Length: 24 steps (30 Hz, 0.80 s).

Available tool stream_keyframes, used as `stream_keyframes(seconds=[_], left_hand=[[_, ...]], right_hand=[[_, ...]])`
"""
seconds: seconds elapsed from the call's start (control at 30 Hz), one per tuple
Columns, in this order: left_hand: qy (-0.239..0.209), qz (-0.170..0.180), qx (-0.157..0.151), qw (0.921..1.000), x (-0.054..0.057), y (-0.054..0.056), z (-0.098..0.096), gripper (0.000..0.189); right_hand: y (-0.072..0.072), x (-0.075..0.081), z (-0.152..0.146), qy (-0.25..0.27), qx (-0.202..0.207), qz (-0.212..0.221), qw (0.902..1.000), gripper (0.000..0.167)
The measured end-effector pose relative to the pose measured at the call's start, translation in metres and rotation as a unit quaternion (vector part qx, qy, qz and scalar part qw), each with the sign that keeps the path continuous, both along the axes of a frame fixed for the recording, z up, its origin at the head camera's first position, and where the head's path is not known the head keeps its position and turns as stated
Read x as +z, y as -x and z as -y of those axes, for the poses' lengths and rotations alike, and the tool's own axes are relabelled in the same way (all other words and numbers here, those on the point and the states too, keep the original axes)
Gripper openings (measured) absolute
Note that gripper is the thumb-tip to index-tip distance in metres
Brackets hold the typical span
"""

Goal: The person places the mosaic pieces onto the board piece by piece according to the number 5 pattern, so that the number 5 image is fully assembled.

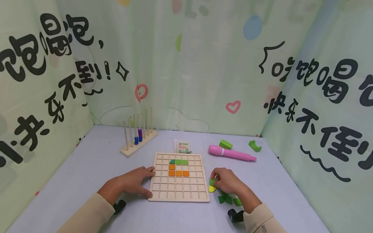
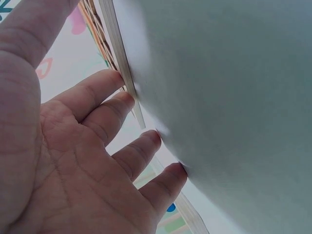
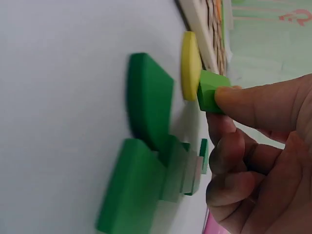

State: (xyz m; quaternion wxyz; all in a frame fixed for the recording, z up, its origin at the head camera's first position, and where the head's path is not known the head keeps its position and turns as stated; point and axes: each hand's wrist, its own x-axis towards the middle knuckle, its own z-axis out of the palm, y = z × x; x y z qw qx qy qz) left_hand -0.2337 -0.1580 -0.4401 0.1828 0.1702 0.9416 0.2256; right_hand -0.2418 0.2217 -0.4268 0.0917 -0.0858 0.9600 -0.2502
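Observation:
A wooden grid board [image 1: 163, 187] lies flat on the table. Orange, light green and dark green tiles [image 1: 182, 162] sit in some of its squares. Along the board's left side, my left hand [image 1: 129, 182] is spread, thumb and fingers touching the edge; the left wrist view shows fingertips [image 2: 117, 78] against that edge. Just off the right side, my right hand [image 1: 228, 181] pinches a light green tile [image 3: 208, 90] between thumb and finger. Close beside it on the table is a yellow rounded tile [image 3: 190, 66]. Several green tiles [image 3: 148, 102] lie loose below that hand.
A bead abacus [image 1: 138, 145] with upright rods stands at back left. Behind the board lies a small pattern card [image 1: 182, 146]. A pink stick-shaped toy [image 1: 231, 154], a green block [image 1: 225, 144] and a curved green block [image 1: 254, 146] lie at back right. Printed curtains surround the table.

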Motion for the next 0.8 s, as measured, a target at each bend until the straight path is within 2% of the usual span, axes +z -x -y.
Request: stream_keyframes(seconds=[0.1,0.27,0.5,0.8], left_hand=[[0.001,-0.001,0.001,1.0000,0.000,-0.001,0.000,0.090],[0.001,0.002,0.006,1.0000,-0.002,0.000,0.001,0.090],[0.000,0.005,0.006,1.0000,-0.004,0.001,0.001,0.090],[-0.001,0.002,0.007,1.0000,-0.004,0.000,0.001,0.089]], right_hand=[[0.005,0.003,-0.002,0.034,0.001,-0.005,0.9994,0.012],[0.020,0.002,0.002,0.073,-0.023,-0.008,0.9970,0.011],[0.041,-0.002,0.020,0.128,-0.029,0.011,0.9913,0.009],[0.063,-0.004,0.042,0.151,-0.019,0.023,0.9881,0.007]])
